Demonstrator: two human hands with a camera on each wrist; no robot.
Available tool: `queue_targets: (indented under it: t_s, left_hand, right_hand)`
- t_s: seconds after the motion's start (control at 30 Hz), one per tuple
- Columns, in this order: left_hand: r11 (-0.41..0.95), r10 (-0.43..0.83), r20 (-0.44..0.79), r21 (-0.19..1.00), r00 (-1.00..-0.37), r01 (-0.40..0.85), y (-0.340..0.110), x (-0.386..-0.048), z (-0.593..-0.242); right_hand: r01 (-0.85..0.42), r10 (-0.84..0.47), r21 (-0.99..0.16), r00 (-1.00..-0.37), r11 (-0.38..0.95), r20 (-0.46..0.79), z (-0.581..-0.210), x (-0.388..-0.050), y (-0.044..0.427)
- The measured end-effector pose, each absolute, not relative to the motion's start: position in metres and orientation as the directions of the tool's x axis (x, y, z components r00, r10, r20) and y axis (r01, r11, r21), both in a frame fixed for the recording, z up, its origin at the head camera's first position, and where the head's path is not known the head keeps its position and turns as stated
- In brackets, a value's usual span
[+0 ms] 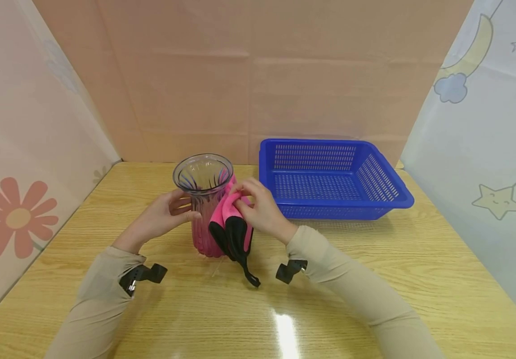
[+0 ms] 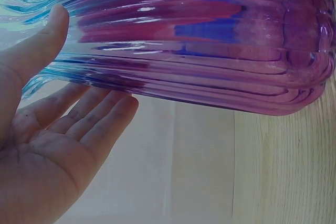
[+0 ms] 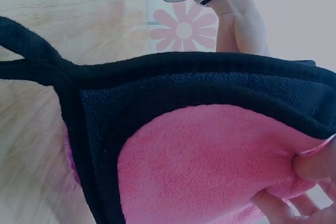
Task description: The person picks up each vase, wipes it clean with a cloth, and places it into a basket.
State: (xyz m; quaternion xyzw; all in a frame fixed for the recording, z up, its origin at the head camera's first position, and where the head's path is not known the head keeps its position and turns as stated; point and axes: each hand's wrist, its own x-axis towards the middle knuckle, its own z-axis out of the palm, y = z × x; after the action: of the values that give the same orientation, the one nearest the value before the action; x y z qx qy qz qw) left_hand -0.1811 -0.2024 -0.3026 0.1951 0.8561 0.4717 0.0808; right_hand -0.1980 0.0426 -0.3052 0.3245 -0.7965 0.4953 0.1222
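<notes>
A ribbed glass vase [image 1: 200,234], clear bluish at its flared rim and pink-purple lower down, stands upright on the table. My left hand [image 1: 162,215] holds it at the neck from the left; in the left wrist view the thumb crosses the glass [image 2: 210,51] and the fingers lie along its side. Against the vase's right side hangs a pink cloth with black trim and a hanging loop [image 1: 235,232]. My right hand [image 1: 260,205] pinches the pink part of this cloth [image 3: 194,156] between thumb and fingers near the vase's rim. The cloth hides part of the vase.
A blue plastic basket with slotted walls [image 1: 330,211] stands at the back right, close behind my right hand. The wooden table [image 1: 204,319] meets a peach backdrop [image 1: 181,89] at the rear, with patterned panels at both sides.
</notes>
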Motion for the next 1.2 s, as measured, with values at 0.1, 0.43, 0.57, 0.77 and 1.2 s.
queue_targets:
  t_s: [0.1, 0.43, 0.57, 0.77, 1.2]
  left_hand:
    - [0.473, 0.414, 0.052, 0.841, -0.909, 0.263, -0.202, -0.181, -0.303]
    - [0.454, 0.428, 0.064, 0.847, -0.902, 0.276, -0.203, -0.182, -0.304]
    - [0.452, 0.429, 0.064, 0.848, -0.901, 0.275, -0.202, -0.182, -0.304]
    - [0.458, 0.422, 0.06, 0.847, -0.905, 0.27, -0.201, -0.181, -0.303]
    - [0.526, 0.448, 0.102, 0.773, -0.888, 0.354, -0.199, -0.179, -0.299]
  right_hand:
    - [-0.638, -0.391, -0.712, -0.76, 0.295, 0.519, -0.302, -0.198, 0.042]
    - [-0.617, -0.363, -0.727, -0.78, 0.302, 0.51, -0.294, -0.198, 0.041]
    - [-0.602, -0.343, -0.75, -0.79, 0.276, 0.508, -0.292, -0.198, 0.041]
    - [-0.589, -0.315, -0.786, -0.794, 0.189, 0.519, -0.29, -0.197, 0.044]
    - [-0.621, -0.274, -0.775, -0.77, 0.117, 0.576, -0.281, -0.2, 0.053]
